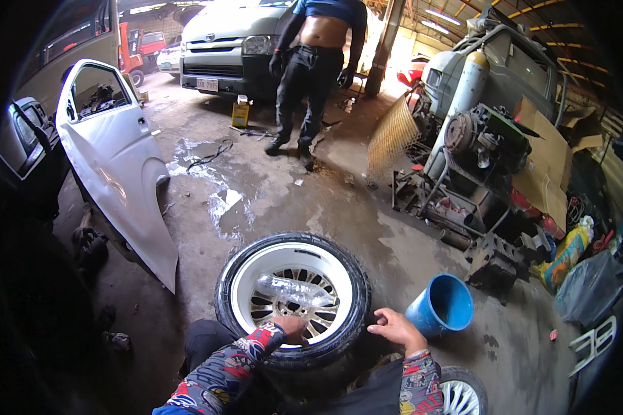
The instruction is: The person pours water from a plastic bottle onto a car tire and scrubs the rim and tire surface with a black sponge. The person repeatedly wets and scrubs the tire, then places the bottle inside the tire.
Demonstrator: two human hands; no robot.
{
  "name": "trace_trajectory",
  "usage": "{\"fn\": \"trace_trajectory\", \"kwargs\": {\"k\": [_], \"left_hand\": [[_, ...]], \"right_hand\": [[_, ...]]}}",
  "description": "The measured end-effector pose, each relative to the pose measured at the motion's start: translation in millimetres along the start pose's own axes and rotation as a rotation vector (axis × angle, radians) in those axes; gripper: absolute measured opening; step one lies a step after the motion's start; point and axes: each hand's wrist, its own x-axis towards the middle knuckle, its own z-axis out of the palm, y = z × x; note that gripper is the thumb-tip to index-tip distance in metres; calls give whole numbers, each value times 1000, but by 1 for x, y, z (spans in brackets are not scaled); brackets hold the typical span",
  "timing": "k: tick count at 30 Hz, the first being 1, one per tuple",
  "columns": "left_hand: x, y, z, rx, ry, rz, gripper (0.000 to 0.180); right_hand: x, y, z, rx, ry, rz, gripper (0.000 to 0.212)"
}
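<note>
In front of me a wheel lies flat on the floor, with a black tire point(223, 304) around a pale rim point(246, 270). A clear plastic bottle point(294, 290) rests on its side inside the rim, across the dirty spokes. My left hand point(291, 328) is down inside the near part of the rim, just below the bottle. Its fingers look curled; anything they hold is hidden. To the right of the tire, my right hand point(399, 330) hovers with thumb and fingers apart, holding nothing. Beside it stands a blue bucket point(422, 308), its mouth tilted toward me.
A second wheel point(460, 394) lies at the lower right. A white car door panel point(114, 159) leans at left. Ahead, a person point(311, 76) in dark gloves stands by a van point(221, 48). A gas cylinder point(469, 86) and engine parts point(488, 138) crowd the right.
</note>
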Motion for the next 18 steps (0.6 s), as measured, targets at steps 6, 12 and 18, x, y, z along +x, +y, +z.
{"fn": "trace_trajectory", "kwargs": {"k": [6,12,18], "left_hand": [[2,-21,6,104,153,47,51],[-60,-25,-49,-242,965,170,40],[-188,-97,-8,-692,1733,64,28]], "right_hand": [[20,-4,11,24,-73,-56,67],[37,9,9,89,-135,-41,52],[35,22,10,-108,-184,28,53]]}}
